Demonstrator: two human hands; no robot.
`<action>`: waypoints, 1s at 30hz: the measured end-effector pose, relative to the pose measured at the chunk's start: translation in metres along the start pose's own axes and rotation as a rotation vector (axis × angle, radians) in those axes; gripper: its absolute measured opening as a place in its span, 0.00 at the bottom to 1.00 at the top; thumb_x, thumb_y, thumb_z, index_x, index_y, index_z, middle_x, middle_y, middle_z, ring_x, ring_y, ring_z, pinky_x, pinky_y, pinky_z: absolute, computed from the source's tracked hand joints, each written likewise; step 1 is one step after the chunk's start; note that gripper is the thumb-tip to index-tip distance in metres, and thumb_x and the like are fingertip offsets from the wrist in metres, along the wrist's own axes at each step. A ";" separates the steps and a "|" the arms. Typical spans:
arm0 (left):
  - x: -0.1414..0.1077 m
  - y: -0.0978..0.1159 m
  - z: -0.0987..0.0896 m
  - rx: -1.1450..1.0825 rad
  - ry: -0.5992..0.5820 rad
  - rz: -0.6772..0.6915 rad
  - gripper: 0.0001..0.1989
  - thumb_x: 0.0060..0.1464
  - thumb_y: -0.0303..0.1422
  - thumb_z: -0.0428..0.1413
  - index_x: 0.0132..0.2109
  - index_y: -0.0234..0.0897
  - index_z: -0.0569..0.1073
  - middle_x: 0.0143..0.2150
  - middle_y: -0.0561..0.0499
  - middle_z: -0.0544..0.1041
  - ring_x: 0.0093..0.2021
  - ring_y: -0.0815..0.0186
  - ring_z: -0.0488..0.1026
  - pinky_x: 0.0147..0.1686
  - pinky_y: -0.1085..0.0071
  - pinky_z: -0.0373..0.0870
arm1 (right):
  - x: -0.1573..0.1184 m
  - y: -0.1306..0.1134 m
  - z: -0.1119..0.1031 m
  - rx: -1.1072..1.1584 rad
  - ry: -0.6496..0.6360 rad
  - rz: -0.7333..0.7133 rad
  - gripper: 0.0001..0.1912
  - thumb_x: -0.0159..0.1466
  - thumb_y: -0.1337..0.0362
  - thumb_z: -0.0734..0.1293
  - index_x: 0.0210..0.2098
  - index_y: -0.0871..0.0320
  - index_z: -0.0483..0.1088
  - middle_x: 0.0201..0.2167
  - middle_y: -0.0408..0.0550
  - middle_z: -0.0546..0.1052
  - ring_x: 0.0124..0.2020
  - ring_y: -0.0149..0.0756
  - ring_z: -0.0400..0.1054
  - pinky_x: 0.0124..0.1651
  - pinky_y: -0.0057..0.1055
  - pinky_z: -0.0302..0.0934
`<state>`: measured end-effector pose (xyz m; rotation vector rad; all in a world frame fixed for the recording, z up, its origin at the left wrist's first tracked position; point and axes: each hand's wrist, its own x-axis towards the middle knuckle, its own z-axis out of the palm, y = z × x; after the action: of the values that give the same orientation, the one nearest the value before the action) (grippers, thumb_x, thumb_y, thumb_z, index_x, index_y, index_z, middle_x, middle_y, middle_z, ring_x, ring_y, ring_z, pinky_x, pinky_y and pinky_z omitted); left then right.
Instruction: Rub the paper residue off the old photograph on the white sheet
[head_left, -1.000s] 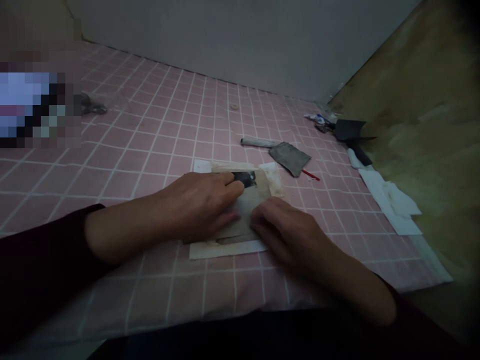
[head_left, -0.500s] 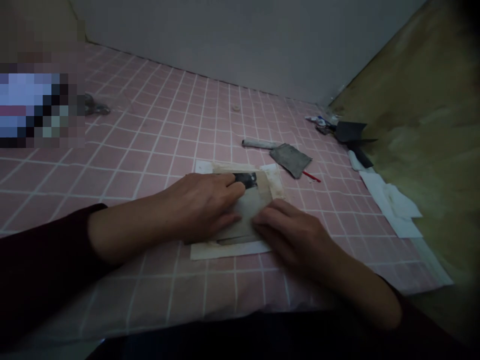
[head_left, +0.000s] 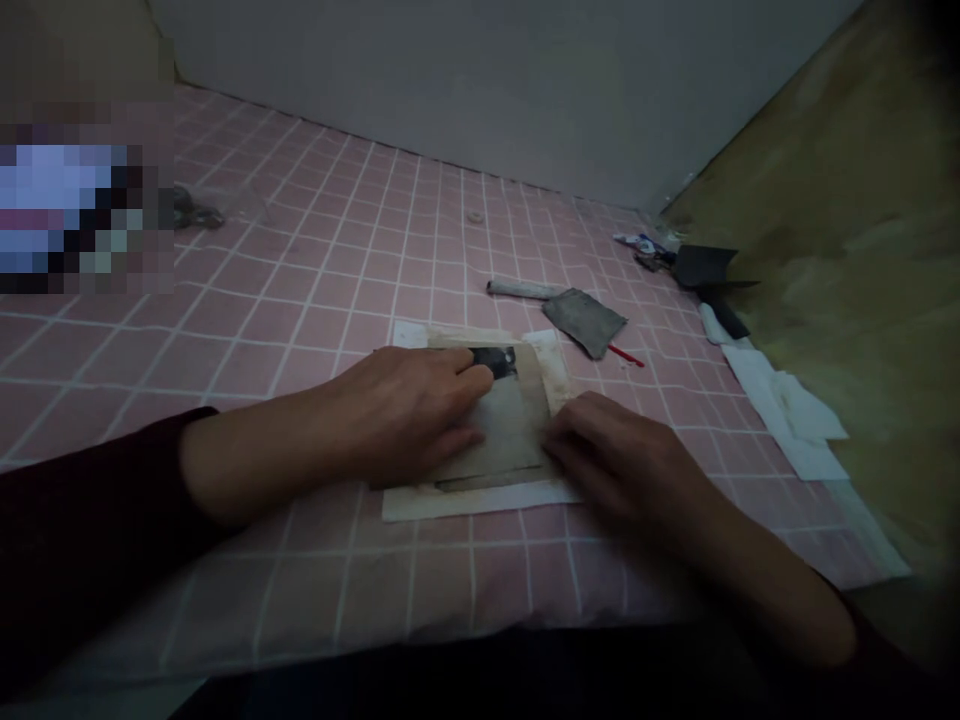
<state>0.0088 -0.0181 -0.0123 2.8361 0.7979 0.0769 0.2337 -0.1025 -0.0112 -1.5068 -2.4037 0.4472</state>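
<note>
A greyish sheet (head_left: pixel 506 425) lies on a stained, beige-edged white paper (head_left: pixel 480 500) at the front of the table. Across its left part rests my left hand (head_left: pixel 409 410), pressing down, with the thumb apart from the fingers. A black patch (head_left: pixel 495 361) with a pale mark shows beside those fingertips; the hand hides the rest of it. At the sheet's right edge is my right hand (head_left: pixel 611 445), its fingers drawn together in a pinch. What they hold, if anything, is hidden and a little blurred.
Beyond the papers lie a grey cloth square (head_left: pixel 585 322), a pale tube (head_left: pixel 525 290) and a thin red stick (head_left: pixel 627 356). White papers (head_left: pixel 795 410) and a black folded piece (head_left: pixel 705 268) are along the right wall. A pink checked cloth (head_left: pixel 337 270) covers the table.
My right hand has slid rightward, from on the sheet to its right edge, uncovering more of the sheet. My left hand stays in place on it.
</note>
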 end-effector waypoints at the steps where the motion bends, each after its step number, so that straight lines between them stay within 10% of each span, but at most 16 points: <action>1: 0.000 0.000 0.000 0.003 0.001 -0.001 0.09 0.61 0.39 0.52 0.38 0.38 0.64 0.40 0.50 0.69 0.32 0.64 0.69 0.27 0.69 0.59 | 0.001 -0.001 0.000 -0.003 -0.001 -0.007 0.07 0.67 0.72 0.61 0.32 0.58 0.63 0.31 0.44 0.65 0.31 0.30 0.62 0.34 0.27 0.58; 30: -0.001 0.000 0.001 0.018 0.023 0.017 0.08 0.61 0.37 0.51 0.38 0.37 0.65 0.40 0.48 0.71 0.33 0.63 0.69 0.28 0.68 0.61 | 0.004 -0.012 0.009 0.016 -0.044 -0.098 0.07 0.67 0.74 0.59 0.34 0.58 0.65 0.33 0.46 0.66 0.32 0.32 0.63 0.36 0.29 0.61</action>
<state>0.0077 -0.0189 -0.0131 2.8644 0.7832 0.1059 0.2187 -0.1044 -0.0145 -1.3787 -2.4891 0.4817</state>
